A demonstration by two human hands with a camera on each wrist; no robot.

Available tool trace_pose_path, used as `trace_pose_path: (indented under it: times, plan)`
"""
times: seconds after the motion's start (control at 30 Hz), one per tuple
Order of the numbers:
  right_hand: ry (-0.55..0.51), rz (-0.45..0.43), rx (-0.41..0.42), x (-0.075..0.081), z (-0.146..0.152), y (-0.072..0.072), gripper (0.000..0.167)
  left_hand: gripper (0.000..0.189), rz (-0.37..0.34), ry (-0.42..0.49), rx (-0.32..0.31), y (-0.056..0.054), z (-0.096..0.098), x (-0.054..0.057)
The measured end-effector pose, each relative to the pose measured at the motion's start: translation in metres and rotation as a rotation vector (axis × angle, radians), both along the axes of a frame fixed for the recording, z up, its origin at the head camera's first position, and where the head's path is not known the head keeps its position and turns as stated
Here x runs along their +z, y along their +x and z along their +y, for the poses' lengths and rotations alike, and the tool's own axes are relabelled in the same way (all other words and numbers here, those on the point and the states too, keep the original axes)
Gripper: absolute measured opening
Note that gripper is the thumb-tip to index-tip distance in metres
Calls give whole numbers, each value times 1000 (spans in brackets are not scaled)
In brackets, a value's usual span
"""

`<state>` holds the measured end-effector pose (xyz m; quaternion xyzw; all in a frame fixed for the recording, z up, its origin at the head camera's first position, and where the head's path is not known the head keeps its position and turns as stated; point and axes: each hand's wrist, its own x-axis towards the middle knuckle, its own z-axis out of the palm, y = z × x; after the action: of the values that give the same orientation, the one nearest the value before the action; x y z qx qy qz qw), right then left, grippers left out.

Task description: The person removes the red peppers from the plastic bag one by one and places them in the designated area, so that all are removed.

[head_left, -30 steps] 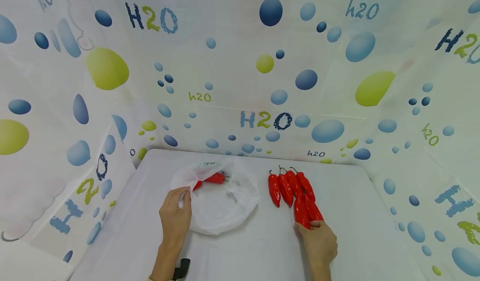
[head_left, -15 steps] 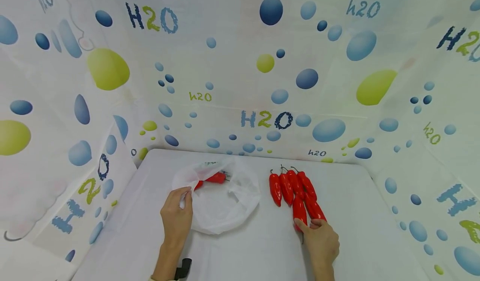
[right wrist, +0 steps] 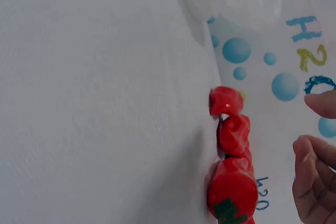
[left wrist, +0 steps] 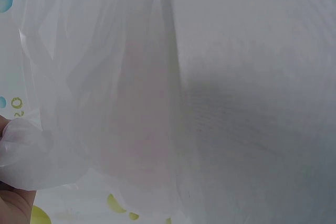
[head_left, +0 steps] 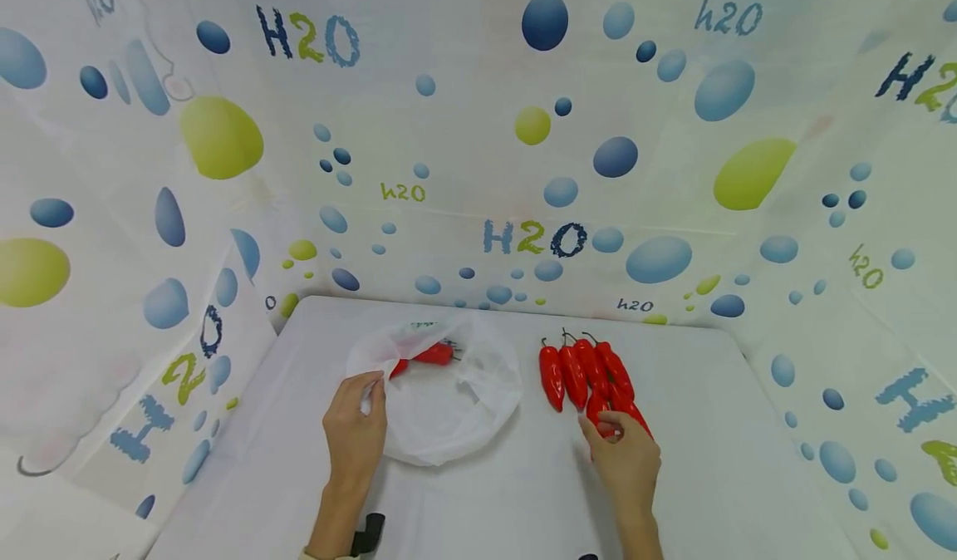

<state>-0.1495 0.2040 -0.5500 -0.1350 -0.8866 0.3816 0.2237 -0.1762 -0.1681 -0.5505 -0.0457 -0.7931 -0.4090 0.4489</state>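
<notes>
A thin white plastic bag [head_left: 441, 439] lies spread with its mouth toward me, and red peppers [head_left: 435, 355] show inside it. My left hand [head_left: 355, 423] pinches the bag's near-left edge; in the left wrist view the translucent bag [left wrist: 121, 103] fills much of the frame. Several more red chili peppers [head_left: 552, 379] lie side by side to the right of the bag. Over the nearest of them, my right hand [head_left: 626, 464] hovers with thumb and fingers apart and nothing between them. In the right wrist view, a pepper's green-marked end [right wrist: 231, 190] faces the camera.
Everything rests on a white-covered table [head_left: 493, 502]. A sheet printed with blue and green spots and H2O lettering [head_left: 534, 238] hangs behind the table and along both sides. A dark strap piece [head_left: 369, 535] shows at the left wrist.
My right hand has let go of the nearest pepper, lifted slightly, and shifted forward and left over it with thumb and fingers apart. The left hand keeps its pinch on the bag.
</notes>
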Motion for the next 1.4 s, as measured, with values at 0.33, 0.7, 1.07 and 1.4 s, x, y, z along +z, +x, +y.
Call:
trace_pose_path:
  times: [0.33, 0.7, 1.07, 1.4]
  plan:
    - [-31, 206, 152, 1, -34, -7, 22, 19, -26, 12, 5, 1, -1, 0]
    - [-20, 262, 227, 3, -48, -17, 14, 17, -21, 10, 1, 0, -2, 3]
    - [-11, 213, 337, 13, -67, -29, 19, 18, -17, 5, -1, 1, -2, -1]
    - [64, 209, 476, 23, -86, -48, 18, 18, -21, 5, 8, 0, -2, -1]
